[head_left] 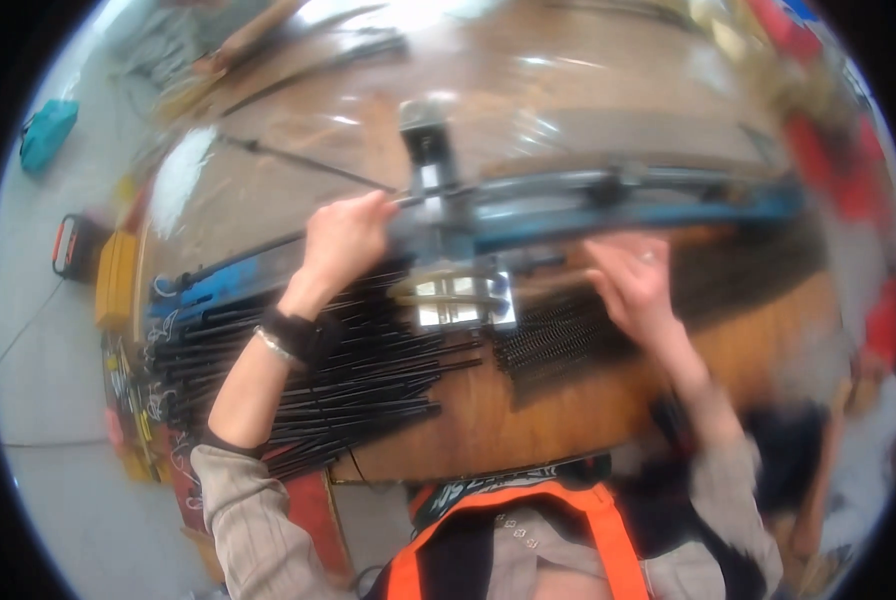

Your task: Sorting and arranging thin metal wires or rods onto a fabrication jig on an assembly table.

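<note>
My left hand (348, 240) is closed round a thin black rod (243, 260), just left of a metal fixture (440, 215) on the bench. The rod slants away to the left, with a fitting at its far end. To the right of the fixture, below a long blue rail (628, 215), is my right hand (633, 285). Its fingers are bent together; motion blur hides what they hold. Many black rods (348, 385) lie in a loose pile under my left forearm. Dark ridged, spring-like rods (568, 335) lie between the fixture and my right hand.
The wooden bench (528, 425) reaches across in front of me. On the far side, another person's arm (253, 35) is near long dark parts. A yellow box (116, 280) stands beyond the left edge. At the lower right, another person (868, 450) is close by.
</note>
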{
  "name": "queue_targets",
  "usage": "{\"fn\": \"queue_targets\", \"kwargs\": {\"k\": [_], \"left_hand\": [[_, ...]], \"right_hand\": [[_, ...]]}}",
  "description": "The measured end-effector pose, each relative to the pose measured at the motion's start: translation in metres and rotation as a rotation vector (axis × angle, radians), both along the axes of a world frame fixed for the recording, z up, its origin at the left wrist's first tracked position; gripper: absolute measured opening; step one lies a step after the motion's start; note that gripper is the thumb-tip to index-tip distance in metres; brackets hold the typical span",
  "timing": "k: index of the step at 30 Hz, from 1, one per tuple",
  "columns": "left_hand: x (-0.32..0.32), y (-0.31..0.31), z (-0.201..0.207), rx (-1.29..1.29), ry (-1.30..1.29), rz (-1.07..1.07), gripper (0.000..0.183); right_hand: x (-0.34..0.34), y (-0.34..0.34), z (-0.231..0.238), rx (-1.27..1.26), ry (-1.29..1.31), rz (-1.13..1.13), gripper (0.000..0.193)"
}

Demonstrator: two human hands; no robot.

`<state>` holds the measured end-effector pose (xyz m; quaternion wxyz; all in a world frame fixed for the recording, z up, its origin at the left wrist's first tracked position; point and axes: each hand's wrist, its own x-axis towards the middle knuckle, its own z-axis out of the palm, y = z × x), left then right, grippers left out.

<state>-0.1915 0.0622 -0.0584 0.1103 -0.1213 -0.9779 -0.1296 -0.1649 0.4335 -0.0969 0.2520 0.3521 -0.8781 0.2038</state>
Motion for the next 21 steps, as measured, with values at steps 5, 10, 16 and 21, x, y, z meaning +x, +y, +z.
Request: {"fn": "queue_targets", "kwargs": {"k": [5,10,16,21], "left_hand": [[0.003,-0.002,0.000,-0.037,-0.033,0.022,0.021],[0.006,0.000,0.001,-0.012,-0.013,0.004,0.019],[-0.004,0.003,-0.011,-0.062,0.221,-0.072,0.011],[-0.013,-0.001,-0.012,-0.140,0.377,-0.249,0.006]], "right_hand": [[0.005,-0.016,-0.006,-0.098,-0.019,0.033,0.031],[-0.005,-0.039,-0.009,-0.173,-0.106,0.103,0.027],[-0.016,-0.038,-0.020,-0.359,-0.359,0.182,0.024],[-0.005,-0.028,-0.004,-0.033,-0.481,0.187,0.026]]}}
